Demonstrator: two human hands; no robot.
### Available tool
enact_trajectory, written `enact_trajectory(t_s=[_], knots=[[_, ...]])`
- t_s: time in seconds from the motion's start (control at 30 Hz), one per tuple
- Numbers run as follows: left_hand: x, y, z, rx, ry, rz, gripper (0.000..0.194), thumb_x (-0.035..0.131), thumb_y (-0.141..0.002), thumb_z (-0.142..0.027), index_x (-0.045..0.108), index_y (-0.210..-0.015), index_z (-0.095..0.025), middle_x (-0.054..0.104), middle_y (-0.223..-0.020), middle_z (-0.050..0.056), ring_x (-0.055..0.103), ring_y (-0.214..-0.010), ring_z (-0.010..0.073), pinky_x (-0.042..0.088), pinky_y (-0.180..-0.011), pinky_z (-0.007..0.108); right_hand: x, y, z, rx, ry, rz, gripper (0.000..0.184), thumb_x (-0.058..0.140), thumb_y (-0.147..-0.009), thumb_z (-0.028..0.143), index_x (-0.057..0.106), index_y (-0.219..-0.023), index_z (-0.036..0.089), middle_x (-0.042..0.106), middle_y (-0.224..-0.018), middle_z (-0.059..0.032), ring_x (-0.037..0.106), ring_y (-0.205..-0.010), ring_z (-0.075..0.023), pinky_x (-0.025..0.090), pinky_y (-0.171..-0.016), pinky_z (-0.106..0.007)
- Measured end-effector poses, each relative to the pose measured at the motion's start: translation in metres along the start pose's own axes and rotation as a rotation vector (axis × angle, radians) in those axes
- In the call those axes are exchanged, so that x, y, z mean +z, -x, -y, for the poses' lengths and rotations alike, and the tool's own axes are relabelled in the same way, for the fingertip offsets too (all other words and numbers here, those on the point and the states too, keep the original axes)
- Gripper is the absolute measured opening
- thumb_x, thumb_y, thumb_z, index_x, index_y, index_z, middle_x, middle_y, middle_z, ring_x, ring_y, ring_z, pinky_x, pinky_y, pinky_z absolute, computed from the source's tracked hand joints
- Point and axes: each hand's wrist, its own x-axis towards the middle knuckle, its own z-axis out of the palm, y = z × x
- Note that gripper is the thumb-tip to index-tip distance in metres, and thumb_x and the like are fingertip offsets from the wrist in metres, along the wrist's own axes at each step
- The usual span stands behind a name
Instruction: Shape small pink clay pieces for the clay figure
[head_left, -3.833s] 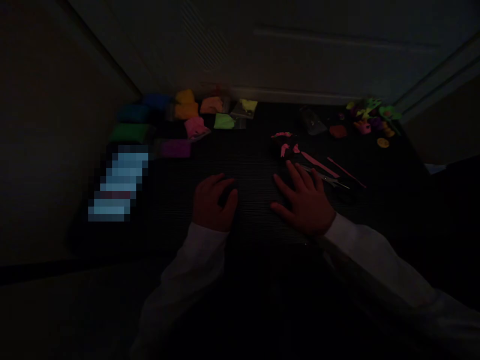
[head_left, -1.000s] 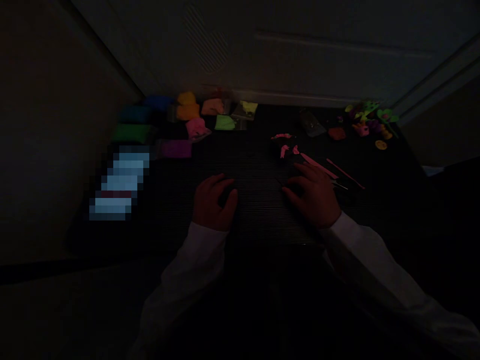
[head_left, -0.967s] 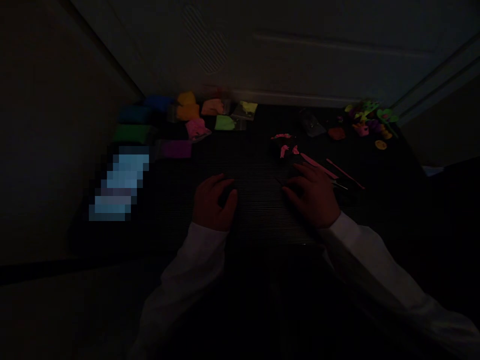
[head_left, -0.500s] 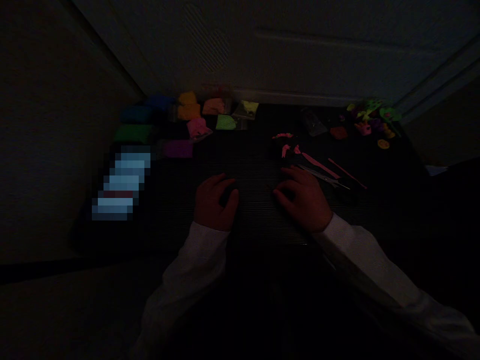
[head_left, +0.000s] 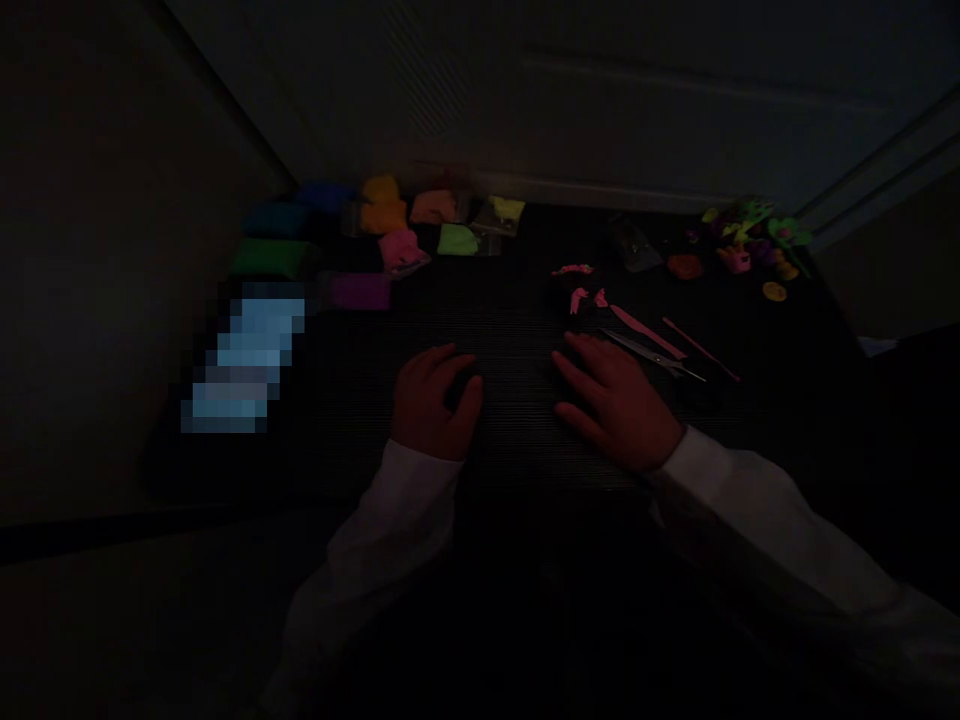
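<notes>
The scene is very dark. My left hand [head_left: 436,402] rests on the dark table [head_left: 517,440], thumb and fingers apart, with nothing visible in it. To its right, my right hand [head_left: 616,402] lies with its fingers spread on the tabletop. A pair of scissors [head_left: 654,358] is just beyond and right of my right hand. Behind the scissors lie a flat pink strip [head_left: 646,331] and a thinner pink strip [head_left: 701,349]. Small pink pieces [head_left: 589,300] sit on a dark shape past my right fingertips, with a pink band [head_left: 574,270] behind them; their kind is unclear.
Several coloured packets, among them a purple packet [head_left: 361,292] and a green packet [head_left: 271,259], line the back left. A lit, blurred screen [head_left: 251,360] stands at left. A clear bag [head_left: 634,245], an orange-red lump [head_left: 684,266] and colourful small figures [head_left: 750,240] are at back right.
My right hand has spread its fingers, which were curled with the thumb near the index finger, and shifted slightly right. My left hand stays nearly still. The whole view has shifted a little.
</notes>
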Motion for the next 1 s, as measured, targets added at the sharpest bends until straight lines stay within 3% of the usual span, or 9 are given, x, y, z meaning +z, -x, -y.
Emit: enact_trajectory(t_s=[0.13,0.7,1.0], knots=[[0.000,0.000,0.000,0.003,0.001,0.000,0.027,0.053,-0.075,-0.030,0.060,-0.096,-0.016,0.059,-0.107,0.010,0.051,-0.104,0.0215,0.040,-0.092,0.040,0.002,-0.008,0.008,0.023,0.102,0.066,0.062,0.035,-0.080,0.056,0.033,-0.130,0.020,0.017,-0.143,-0.0116,0.016,-0.130,-0.0280,0.016,-0.101,-0.052],[-0.002,0.000,-0.002,-0.016,0.003,0.033,0.026,0.052,-0.075,-0.030,0.059,-0.097,-0.018,0.058,-0.108,0.008,0.050,-0.105,0.0205,0.039,-0.093,0.040,0.002,-0.007,0.011,0.018,0.092,0.040,0.056,0.037,-0.078,0.057,0.042,-0.124,0.025,0.014,-0.144,-0.0097,0.017,-0.129,-0.0291,0.013,-0.101,-0.053],[0.000,0.001,0.000,0.014,0.011,-0.015,0.027,0.053,-0.075,-0.029,0.060,-0.097,-0.014,0.059,-0.106,0.011,0.051,-0.104,0.0214,0.040,-0.092,0.039,0.002,-0.008,0.014,0.046,0.092,0.058,0.054,0.033,-0.080,0.057,0.043,-0.123,0.026,0.017,-0.143,-0.0101,0.017,-0.129,-0.0287,0.012,-0.101,-0.052]])
